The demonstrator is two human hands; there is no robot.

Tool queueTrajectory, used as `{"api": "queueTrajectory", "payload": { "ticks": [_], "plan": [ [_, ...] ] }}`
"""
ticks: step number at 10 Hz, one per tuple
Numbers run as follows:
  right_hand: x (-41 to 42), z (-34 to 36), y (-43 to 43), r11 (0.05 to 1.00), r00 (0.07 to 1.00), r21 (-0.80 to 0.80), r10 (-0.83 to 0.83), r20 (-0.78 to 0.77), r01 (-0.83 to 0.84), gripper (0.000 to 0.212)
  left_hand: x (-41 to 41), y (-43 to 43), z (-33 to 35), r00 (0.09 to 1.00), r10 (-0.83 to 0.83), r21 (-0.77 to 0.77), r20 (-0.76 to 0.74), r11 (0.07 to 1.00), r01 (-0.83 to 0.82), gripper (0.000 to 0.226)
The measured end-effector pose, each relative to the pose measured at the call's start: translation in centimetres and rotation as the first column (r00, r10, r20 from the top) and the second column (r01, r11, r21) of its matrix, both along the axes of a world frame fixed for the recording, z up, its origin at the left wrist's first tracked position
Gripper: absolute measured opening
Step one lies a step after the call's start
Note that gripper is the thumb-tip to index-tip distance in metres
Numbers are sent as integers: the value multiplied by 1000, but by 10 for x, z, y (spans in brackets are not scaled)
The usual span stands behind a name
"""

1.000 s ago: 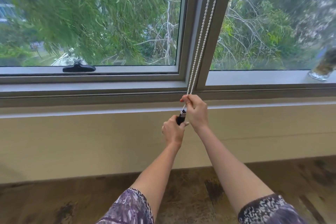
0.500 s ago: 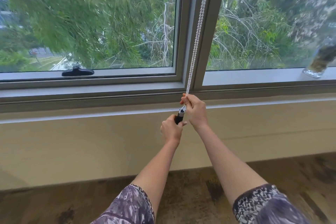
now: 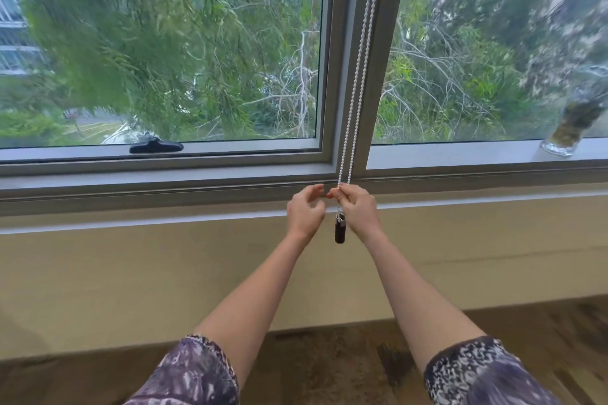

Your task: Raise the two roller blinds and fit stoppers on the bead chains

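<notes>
Two strands of white bead chain [image 3: 358, 82] hang down the grey mullion between the two window panes. My right hand [image 3: 358, 210] pinches both strands at sill height. Below that grip a small dark weight [image 3: 340, 229] with a silver cap dangles freely on the chain. My left hand [image 3: 304, 212] hovers just left of the chain, fingers curled and apart, holding nothing. No blind fabric shows in the panes. I cannot make out a stopper.
A black window handle [image 3: 156, 145] lies on the left pane's lower frame. A glass vase [image 3: 572, 128] with plant stems stands on the sill at far right. A cream wall runs below the sill, with brown patterned floor beneath.
My left hand has let go of the dark weight and risen beside the chain. The weight now hangs free below my right hand.
</notes>
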State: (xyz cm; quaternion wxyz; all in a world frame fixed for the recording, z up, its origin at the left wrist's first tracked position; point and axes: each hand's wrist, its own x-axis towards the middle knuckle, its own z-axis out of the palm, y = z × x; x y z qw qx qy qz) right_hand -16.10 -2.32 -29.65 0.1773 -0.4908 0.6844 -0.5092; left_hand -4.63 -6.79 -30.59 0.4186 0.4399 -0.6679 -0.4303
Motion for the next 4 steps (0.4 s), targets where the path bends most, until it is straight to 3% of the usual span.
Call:
{"api": "queueTrajectory", "payload": {
  "ticks": [2, 4],
  "plan": [
    [-4, 13, 11, 1000, 1000, 6, -8, 14, 8, 25, 9, 0, 26, 998, -66, -51, 10, 996, 67, 34],
    [14, 22, 21, 991, 997, -107, -76, 16, 78, 31, 14, 11, 36, 987, -54, -179, 153, 980, 81, 36]
  ]
}}
